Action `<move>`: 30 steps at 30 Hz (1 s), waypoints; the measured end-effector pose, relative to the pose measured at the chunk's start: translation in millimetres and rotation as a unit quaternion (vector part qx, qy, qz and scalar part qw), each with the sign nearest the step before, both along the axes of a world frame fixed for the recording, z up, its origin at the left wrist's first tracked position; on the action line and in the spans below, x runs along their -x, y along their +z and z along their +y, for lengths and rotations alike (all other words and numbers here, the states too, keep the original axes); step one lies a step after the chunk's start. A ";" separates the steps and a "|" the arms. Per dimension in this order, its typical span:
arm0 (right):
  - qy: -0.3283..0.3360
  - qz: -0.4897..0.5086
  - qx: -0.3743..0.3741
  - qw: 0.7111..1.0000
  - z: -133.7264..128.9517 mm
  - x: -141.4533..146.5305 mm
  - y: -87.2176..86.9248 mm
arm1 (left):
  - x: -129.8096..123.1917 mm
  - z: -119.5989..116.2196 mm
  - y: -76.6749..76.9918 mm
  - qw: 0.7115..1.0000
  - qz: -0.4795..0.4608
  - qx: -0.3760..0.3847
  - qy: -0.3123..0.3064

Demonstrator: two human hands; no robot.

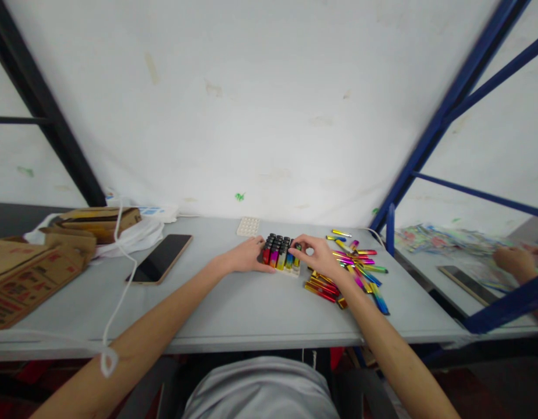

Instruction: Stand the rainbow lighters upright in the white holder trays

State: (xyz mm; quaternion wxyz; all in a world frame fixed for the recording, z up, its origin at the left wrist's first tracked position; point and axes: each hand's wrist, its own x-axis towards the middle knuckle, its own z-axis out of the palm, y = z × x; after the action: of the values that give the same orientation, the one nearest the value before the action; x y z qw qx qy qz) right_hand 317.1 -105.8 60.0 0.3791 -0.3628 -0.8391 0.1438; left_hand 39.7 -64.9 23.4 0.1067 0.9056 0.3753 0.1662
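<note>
Shiny metallic tubes with black tops (pixel 279 244) stand upright in close rows in a white holder (pixel 291 272), in front of me on the table. My left hand (pixel 250 256) is closed against the left side of this block, its thumb along the front and its fingers behind. At the right end, my right hand (pixel 314 253) pinches a tube at the block's corner between thumb and forefinger. Loose shiny tubes (pixel 360 262) in gold, pink, red, blue and green lie in a pile right of the holder, partly behind my right forearm.
A white tray with holes (pixel 248 226) lies near the wall. To the left are a phone (pixel 161 259), a white cable (pixel 119 291) and cardboard boxes (pixel 37 273). Blue metal posts (pixel 426 151) rise at right; beyond them are another person's hands (pixel 515 262) and a second phone (pixel 467 285).
</note>
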 end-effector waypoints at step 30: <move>0.035 -0.015 0.069 0.997 -8.1 -0.9 4.2 | -1.9 -2.9 5.8 1.000 0.014 0.006 -0.009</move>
State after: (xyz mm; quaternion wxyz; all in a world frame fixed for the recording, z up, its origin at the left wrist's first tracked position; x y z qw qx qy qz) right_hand 318.0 -113.9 64.1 0.3353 -0.3607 -0.8448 0.2093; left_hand 41.6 -67.8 29.3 0.1084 0.9105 0.3696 0.1506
